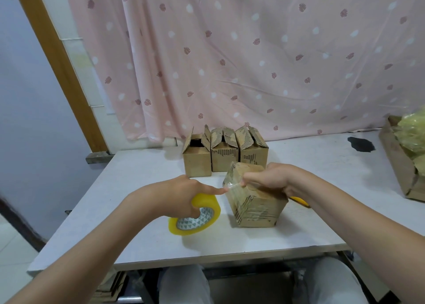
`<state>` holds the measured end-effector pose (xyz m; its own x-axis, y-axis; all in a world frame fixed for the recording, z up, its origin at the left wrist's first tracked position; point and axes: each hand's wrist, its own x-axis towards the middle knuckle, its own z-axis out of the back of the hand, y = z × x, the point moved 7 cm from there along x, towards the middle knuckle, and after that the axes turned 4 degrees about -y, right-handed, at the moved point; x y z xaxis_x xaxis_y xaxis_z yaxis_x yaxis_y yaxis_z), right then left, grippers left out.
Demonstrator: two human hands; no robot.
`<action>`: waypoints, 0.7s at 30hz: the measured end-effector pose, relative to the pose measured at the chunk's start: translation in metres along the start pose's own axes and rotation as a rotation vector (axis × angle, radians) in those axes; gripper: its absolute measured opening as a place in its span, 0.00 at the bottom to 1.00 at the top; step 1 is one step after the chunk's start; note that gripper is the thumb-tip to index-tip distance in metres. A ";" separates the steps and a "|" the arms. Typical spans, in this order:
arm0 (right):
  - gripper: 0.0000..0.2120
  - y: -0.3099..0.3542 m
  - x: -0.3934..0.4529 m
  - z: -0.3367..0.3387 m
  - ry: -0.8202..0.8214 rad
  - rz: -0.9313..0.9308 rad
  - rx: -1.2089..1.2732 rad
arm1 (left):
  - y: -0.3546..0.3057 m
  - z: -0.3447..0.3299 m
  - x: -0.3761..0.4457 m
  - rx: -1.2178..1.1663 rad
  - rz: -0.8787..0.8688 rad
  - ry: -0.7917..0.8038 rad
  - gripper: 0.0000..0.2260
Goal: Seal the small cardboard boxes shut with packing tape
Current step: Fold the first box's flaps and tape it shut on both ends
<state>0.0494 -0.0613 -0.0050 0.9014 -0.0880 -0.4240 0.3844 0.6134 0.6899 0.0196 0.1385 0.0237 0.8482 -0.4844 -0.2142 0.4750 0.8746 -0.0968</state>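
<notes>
A yellow object (299, 201) is mostly hidden behind the right hand (269, 177), which pinches clear tape on a tilted, closed cardboard box (255, 208) at mid-table. The left hand (181, 195) grips a yellow tape roll (195, 218), forefinger extended. Three open-flapped boxes (224, 152) stand behind, contents unseen.

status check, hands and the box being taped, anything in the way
Left hand grips tape roll, forefinger out along the strip. Right hand pinches the strip on tilted box. Three open boxes wait behind. Nothing in the way.
</notes>
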 end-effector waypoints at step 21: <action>0.14 -0.038 0.001 -0.005 0.286 -0.022 0.519 | -0.036 0.018 0.020 0.158 -0.091 -0.024 0.34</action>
<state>0.0342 -0.0814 -0.0344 0.8305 0.1628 -0.5328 0.5144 0.1429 0.8455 0.0238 0.0965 0.0403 0.8048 -0.5631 -0.1879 0.5790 0.8143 0.0399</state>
